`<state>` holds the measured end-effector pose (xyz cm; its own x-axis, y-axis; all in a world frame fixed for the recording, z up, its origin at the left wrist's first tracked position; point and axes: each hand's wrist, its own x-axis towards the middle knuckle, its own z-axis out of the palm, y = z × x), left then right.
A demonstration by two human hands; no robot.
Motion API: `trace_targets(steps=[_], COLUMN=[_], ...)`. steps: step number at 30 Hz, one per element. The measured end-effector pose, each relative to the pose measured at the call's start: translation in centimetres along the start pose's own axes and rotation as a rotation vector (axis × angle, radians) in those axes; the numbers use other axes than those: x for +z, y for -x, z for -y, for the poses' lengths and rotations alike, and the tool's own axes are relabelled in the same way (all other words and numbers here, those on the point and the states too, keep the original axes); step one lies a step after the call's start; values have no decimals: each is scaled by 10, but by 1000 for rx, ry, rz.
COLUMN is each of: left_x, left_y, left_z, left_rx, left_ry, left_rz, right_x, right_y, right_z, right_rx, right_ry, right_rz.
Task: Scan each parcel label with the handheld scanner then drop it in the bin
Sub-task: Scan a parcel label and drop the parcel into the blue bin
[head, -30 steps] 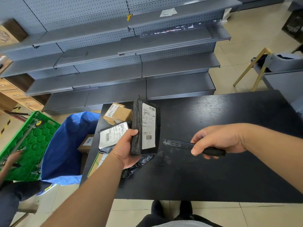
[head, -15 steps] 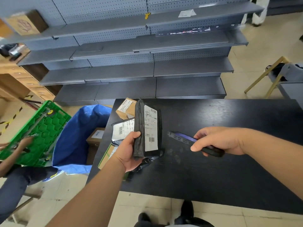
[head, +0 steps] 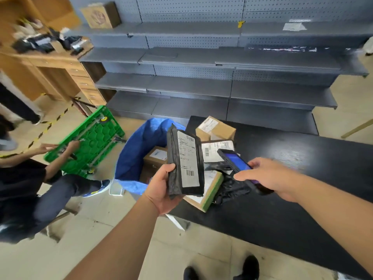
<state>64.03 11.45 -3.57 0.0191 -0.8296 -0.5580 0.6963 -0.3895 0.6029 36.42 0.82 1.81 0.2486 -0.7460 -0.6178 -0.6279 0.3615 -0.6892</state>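
- Black poly-bag parcel (head: 184, 164) held upright at the tabletop's left end, white shipping label (head: 188, 159) with barcodes turned toward the camera.
- Gripped from below and behind by the left hand (head: 161, 187), thumb pressed on the near left edge, fingers curled round the back out of sight.
- Handheld scanner (head: 239, 166) just to the right of the parcel, screen lit blue, top end aimed toward the label, not touching it.
- Clasped by the right hand (head: 268, 176), fingers wrapped over the lower body of the device.
- Behind and under the held parcel, more parcels on the black tabletop (head: 302, 178): a brown cardboard box (head: 217, 129) with a label, a flat pouch (head: 217, 149) with a white label, a green-edged box (head: 210, 190) hanging over the tabletop's corner, and crumpled black wrap (head: 230, 190).
- Blue bin (head: 139, 152) on the floor just left of the tabletop, open, a labelled cardboard box (head: 155, 158) lying inside.
- Further left, another person (head: 30, 188) seated low, both hands on an upturned green cart (head: 86, 140).
- At the back, grey pegboard shelving (head: 222, 85) with a cardboard box (head: 101, 16) on the top shelf; wooden cabinet (head: 50, 71) at far left.
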Motion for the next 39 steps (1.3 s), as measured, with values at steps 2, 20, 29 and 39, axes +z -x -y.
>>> trace_targets(steps=[2, 20, 29, 39], left_x=[-26, -140, -152, -176], left_y=[12, 15, -30, -114], left_z=[-13, -79, -113, -151], left_rx=[4, 107, 104, -42], left_ry=[20, 204, 155, -7], left_rz=[-11, -341, -457, -466], right_x=[30, 128, 120, 116], right_y=[1, -91, -148, -176], right_z=[13, 89, 118, 132], right_rx=[-8, 3, 56, 205], right_ry=[-2, 100, 59, -46], right_rz=[17, 190, 216, 62])
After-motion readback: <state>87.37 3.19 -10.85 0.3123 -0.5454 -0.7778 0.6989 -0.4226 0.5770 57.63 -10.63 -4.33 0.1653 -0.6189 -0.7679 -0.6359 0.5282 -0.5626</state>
